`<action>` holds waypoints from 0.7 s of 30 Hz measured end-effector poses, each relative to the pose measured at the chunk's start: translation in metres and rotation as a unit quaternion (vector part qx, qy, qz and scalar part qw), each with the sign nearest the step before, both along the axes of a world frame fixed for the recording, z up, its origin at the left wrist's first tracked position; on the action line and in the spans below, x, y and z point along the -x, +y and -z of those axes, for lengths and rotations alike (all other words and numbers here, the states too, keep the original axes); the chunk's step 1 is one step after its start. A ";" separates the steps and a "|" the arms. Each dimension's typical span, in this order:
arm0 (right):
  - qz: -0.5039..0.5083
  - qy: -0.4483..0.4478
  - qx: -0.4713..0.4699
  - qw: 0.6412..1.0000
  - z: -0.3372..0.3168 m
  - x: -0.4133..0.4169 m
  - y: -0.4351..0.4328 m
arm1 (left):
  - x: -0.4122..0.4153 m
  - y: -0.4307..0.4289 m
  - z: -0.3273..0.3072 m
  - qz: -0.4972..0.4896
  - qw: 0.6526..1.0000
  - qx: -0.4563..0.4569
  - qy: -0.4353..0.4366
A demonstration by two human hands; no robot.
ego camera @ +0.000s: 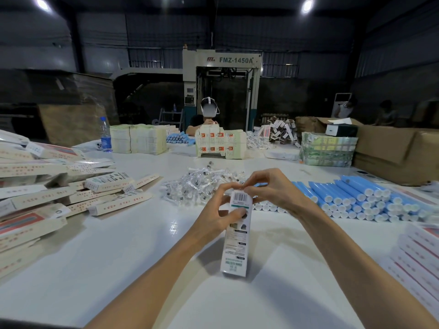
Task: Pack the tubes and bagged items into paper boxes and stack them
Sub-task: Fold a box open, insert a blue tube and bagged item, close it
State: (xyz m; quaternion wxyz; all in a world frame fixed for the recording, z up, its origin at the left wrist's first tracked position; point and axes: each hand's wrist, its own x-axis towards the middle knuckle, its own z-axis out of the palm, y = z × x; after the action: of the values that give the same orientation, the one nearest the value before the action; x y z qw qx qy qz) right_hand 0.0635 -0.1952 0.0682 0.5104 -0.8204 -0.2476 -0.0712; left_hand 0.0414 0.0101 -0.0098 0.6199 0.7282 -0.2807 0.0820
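A long white paper box (236, 243) with a barcode stands tilted on the white table (118, 257), its far end raised. My left hand (219, 210) grips the box near that far end, thumb on its face. My right hand (270, 188) pinches at the box's top end, fingers curled over the flap. Behind the hands lies a heap of small clear bagged items (197, 184). To the right, several blue tubes (351, 198) with white caps lie stacked in rows.
Packed cream boxes (71, 193) are piled at the left. Flat box blanks (420, 255) lie stacked at the right edge. Another person (206, 119) works across the table behind more carton stacks (137, 138). A water bottle (105, 135) and large cardboard cartons (392, 148) stand at the back.
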 end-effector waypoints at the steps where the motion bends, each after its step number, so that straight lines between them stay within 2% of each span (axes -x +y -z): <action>1: 0.006 0.000 -0.024 1.000 0.007 0.000 0.000 | 0.000 -0.001 0.000 -0.005 1.000 0.010 0.000; 6: -0.026 0.018 -0.109 0.994 0.029 0.006 -0.001 | 0.002 -0.004 -0.001 -0.005 0.997 0.074 0.032; 8: -0.002 -0.024 -0.119 0.993 0.037 0.011 0.003 | 0.001 -0.005 -0.001 -0.006 0.996 0.086 0.035; 12: 0.024 -0.087 -0.154 0.984 0.046 0.016 0.009 | 0.000 -0.008 0.001 -0.015 0.996 0.086 0.025; 21: 0.019 -0.077 -0.183 0.980 0.052 0.019 0.012 | 0.003 -0.009 0.001 -0.049 0.995 0.079 -0.025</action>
State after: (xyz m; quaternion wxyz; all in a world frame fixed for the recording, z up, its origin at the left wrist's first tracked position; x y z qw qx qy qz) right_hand 0.0443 -0.1837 0.0165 0.6301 -0.7097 -0.2531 -0.1876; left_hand 0.0382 0.0013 -0.0110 0.6634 0.6876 -0.2526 0.1527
